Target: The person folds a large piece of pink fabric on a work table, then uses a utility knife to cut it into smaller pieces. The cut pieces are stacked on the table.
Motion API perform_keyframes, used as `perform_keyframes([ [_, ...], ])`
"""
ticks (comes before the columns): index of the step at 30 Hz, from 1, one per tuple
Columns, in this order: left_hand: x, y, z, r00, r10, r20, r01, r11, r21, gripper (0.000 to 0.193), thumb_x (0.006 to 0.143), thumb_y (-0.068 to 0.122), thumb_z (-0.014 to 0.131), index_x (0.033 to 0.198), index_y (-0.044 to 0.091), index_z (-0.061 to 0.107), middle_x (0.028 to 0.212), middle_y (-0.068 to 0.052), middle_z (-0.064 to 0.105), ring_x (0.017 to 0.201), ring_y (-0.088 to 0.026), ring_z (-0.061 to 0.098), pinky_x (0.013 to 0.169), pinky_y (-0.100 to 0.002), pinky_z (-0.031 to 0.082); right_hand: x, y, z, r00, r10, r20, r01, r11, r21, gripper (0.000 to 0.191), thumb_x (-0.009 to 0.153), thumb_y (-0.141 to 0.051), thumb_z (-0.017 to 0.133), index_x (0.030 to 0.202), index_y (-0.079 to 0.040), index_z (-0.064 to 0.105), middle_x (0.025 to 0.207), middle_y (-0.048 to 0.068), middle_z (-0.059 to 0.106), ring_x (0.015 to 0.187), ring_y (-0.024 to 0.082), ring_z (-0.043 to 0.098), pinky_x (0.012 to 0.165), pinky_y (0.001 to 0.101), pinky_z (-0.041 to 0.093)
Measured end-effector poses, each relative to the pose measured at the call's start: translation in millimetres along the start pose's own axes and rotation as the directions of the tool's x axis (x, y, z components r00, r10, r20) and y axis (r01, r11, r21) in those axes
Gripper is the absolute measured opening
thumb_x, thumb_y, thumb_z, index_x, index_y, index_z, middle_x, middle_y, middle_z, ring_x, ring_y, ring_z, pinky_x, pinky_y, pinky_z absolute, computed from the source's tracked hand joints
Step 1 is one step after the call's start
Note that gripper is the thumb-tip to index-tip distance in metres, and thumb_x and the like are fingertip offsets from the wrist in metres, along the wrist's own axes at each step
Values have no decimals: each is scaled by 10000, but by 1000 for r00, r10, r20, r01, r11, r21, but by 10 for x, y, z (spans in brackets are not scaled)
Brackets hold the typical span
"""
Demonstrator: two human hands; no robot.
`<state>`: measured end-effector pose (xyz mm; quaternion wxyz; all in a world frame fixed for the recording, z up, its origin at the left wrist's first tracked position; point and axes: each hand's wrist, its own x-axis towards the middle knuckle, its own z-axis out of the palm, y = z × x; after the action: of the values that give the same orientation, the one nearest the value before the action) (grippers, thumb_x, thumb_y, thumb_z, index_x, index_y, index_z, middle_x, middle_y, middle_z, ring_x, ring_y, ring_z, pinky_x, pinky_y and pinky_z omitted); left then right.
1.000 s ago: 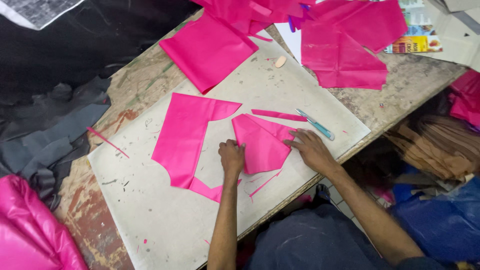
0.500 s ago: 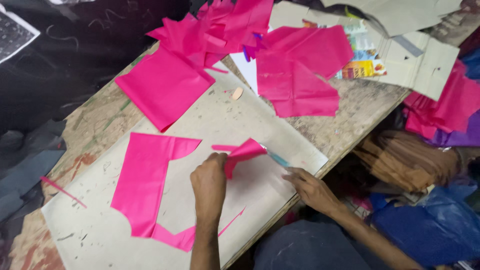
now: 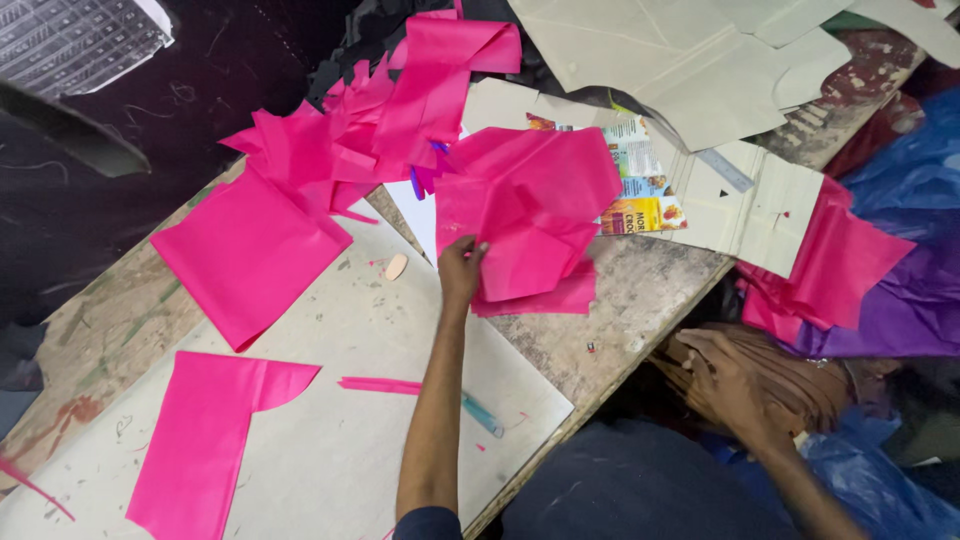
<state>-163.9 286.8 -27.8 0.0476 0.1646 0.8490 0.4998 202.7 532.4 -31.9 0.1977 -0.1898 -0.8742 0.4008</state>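
My left hand reaches forward across the cream cutting board and pinches the edge of a pink fabric piece lying on a heap of pink pieces. My right hand is down off the table's edge, fingers spread on a stack of brown material, holding nothing. On the board lie a cut pink panel, a thin pink strip and a teal-handled cutting tool partly hidden by my forearm.
A large pink sheet and crumpled pink pieces lie at the back left. A small chalk rests on the board. Cream pattern cards, a ruler, a printed packet, purple fabric and blue plastic crowd the right.
My left hand lifted the small pink piece from the board and carried it forward to the pink heap. My right hand left the board and dropped onto the brown stack beside the table.
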Motion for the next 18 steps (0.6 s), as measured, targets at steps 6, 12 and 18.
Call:
perform_keyframes([
  [6,-226,-136,-126,972,10,-236,24,990,142,680,890,323,814,1415,-16,546,966,-160,713,823,-249,662,729,-380,521,112,60,23,986,-154,66,162,975,-151,283,939,-54,607,1197,-59,723,1178,96,708,962,281,722,835,381,585],
  [12,-1211,-173,-963,928,-182,-326,205,978,37,468,906,266,750,1310,45,667,1118,-114,738,869,-230,714,754,-354,571,277,-141,193,984,-27,176,33,999,-32,282,944,-43,611,1204,-86,713,1180,76,723,847,210,763,745,323,616],
  [18,-2457,-178,-1823,786,-364,-500,334,930,-151,328,939,133,693,1242,7,702,1012,-115,739,809,-173,730,688,-295,605,410,-599,676,804,-467,368,433,884,177,377,854,-25,658,1226,-68,694,1190,114,690,963,252,739,717,300,645],
])
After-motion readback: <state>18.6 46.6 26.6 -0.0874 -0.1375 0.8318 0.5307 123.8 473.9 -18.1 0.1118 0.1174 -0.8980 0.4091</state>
